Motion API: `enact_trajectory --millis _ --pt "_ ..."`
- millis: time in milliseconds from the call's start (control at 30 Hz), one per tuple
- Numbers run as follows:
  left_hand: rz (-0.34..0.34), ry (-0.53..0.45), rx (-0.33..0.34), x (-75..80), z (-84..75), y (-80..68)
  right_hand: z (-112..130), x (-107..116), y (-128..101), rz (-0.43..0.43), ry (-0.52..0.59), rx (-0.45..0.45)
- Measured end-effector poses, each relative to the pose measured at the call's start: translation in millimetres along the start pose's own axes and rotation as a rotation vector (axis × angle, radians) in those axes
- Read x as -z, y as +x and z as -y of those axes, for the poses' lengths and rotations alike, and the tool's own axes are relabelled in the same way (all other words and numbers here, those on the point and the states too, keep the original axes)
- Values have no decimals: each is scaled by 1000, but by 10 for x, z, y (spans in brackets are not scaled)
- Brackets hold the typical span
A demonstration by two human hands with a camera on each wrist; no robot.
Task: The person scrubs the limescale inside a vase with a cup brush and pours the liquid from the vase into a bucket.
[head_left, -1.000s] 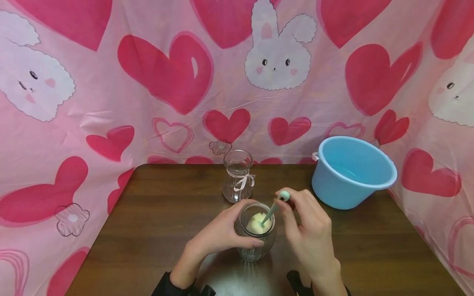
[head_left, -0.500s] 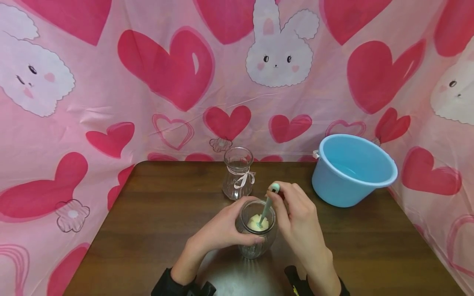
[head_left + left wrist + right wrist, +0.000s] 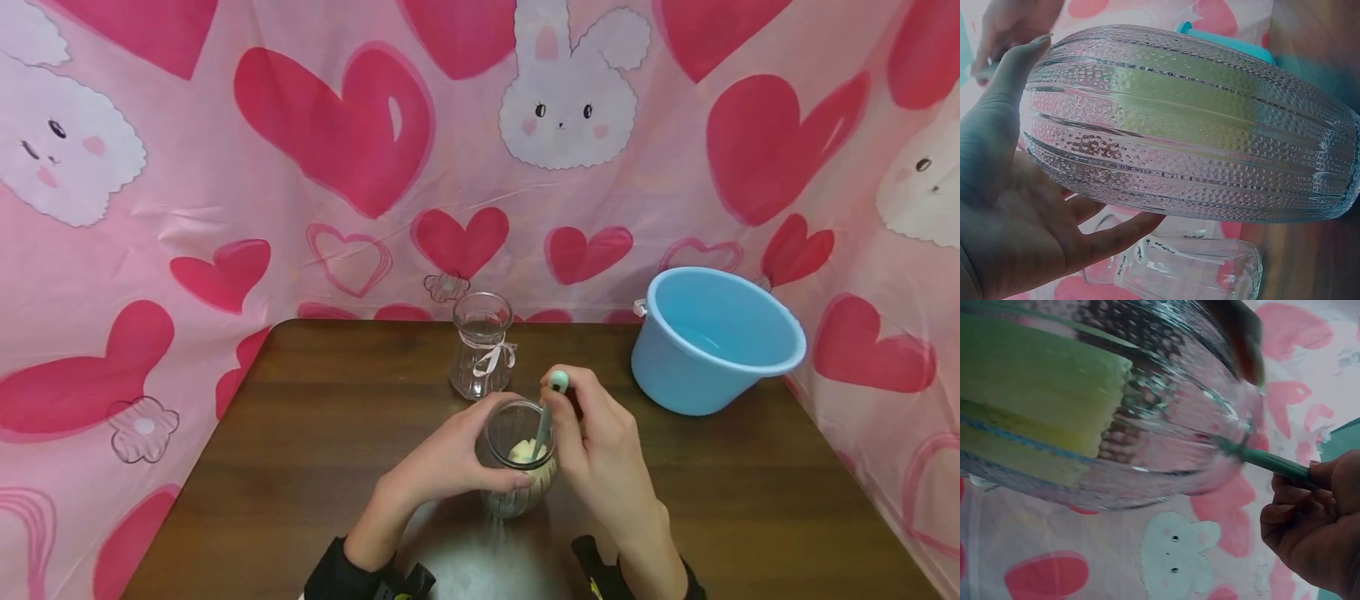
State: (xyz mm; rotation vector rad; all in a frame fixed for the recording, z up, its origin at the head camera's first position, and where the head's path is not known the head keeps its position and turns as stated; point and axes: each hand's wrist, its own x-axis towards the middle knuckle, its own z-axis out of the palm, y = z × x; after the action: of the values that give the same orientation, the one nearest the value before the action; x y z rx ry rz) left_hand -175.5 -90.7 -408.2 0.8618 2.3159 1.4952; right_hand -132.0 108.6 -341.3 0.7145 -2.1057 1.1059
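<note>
**Both hands at the ribbed jar**

Near the front middle of the table point(image 3: 315, 433), a ribbed glass jar point(image 3: 517, 467) stands upright with a yellow sponge point(image 3: 525, 452) inside it. The left hand point(image 3: 450, 462) wraps the jar's left side, thumb and fingers curled round the dimpled glass; the left wrist view shows the palm point(image 3: 1004, 206) pressed to the wall and a fingertip under the belly. The right hand point(image 3: 600, 450) pinches the upper end of a pale green brush handle point(image 3: 555, 392), fingers closed firmly round it. The handle runs down through the jar's mouth to the sponge. From the right wrist view the handle point(image 3: 1272, 464) enters the rim, and the sponge point(image 3: 1035, 419) fills much of the jar's inside.

Just behind the jar, close but apart, stands a small clear vase point(image 3: 480, 346) with a pale ribbon bow at its neck. Well to the right, at the table's back corner, sits a blue plastic tub point(image 3: 712, 342) holding a little water. A pink cloth point(image 3: 225, 167) printed with hearts and rabbits hangs behind and on both sides of the table. Dark sleeves cover both wrists at the near edge.
</note>
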Motion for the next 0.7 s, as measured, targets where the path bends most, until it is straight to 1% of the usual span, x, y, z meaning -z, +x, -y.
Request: enact_trajectory --millis 67,100,167,233,267,433,500,533,600,700 --pt "0 4 -1 2 -4 1 -38 -46 7 64 -11 -44" --pt "0 4 -1 2 -4 1 -61 -71 10 81 -18 -52" --pt "-2 7 1 -1 -3 -1 -105 -112 16 87 -23 -42" --pt "-5 12 1 -3 -2 -1 -125 -127 15 67 0 -26" --pt "-7 13 2 -4 -1 -2 -124 -125 18 40 28 -12" --pt "-5 0 -13 -6 2 9 -63 -48 36 -113 257 13" --pt "-2 -13 -19 -6 3 13 -53 -26 37 -130 319 -1" --pt "-3 -13 -18 -5 4 14 -53 -22 36 -120 327 -17" --pt "-2 -16 -12 0 7 14 -65 -29 35 -56 311 -67" --pt "1 -9 -1 1 20 13 -100 -74 33 61 228 -134"
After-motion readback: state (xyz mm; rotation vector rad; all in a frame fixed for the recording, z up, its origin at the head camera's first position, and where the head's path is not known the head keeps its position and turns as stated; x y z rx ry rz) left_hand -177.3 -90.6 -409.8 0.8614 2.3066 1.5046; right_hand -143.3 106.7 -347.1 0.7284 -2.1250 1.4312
